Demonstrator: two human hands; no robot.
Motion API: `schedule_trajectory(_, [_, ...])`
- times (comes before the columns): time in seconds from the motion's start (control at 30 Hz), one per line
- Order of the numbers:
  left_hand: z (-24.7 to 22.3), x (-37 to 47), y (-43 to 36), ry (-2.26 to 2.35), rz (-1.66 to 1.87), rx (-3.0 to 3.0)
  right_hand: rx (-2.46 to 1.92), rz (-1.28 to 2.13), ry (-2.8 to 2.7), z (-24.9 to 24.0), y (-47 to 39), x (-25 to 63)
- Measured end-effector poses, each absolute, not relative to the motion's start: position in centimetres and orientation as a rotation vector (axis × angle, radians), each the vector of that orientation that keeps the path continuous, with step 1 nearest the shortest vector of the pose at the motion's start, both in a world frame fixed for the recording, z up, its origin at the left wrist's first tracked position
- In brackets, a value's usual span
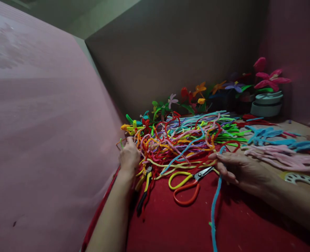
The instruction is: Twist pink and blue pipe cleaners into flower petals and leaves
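My right hand (233,168) pinches a light blue pipe cleaner (216,203), which hangs down over the red cloth. Its short upper end sticks out above my fingers. At the left edge of a tangled pile of colourful pipe cleaners (176,141), my left hand (129,155) has its fingers curled in; what they grip is hidden. Scissors (188,187) with one yellow and one red handle lie in front of the pile, their tips near my right fingers. Pliers (146,189) with yellow and black handles rest beside my left wrist.
Pipe-cleaner flowers (194,92) stand along the back, with a pink flower (272,80) above a pale green round container (266,104). Blue (267,134) and pink pipe-cleaner bundles (283,157) lie at right, near a white perforated ring (302,180). A pale pink wall (52,140) rises at left.
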State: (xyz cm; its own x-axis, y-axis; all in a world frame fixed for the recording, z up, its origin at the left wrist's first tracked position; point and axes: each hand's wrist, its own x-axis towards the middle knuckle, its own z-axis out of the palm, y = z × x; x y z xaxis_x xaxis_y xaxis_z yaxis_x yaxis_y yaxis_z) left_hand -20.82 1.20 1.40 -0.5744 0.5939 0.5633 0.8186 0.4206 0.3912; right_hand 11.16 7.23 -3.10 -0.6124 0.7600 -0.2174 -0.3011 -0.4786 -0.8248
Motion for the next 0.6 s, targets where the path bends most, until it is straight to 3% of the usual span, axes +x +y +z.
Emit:
schedule_trajectory(0.33, [2.0,-27.5,4.6,-2.568,-1.096,-1.255,-0.693,2.152,-1.063,-3.8,7.7,11.3])
schedule_trajectory(0.6, [1.4,-28.1,3.8,-2.521,-1.803,-1.059,-0.694,2.183,-1.032,-3.9,7.7,11.3])
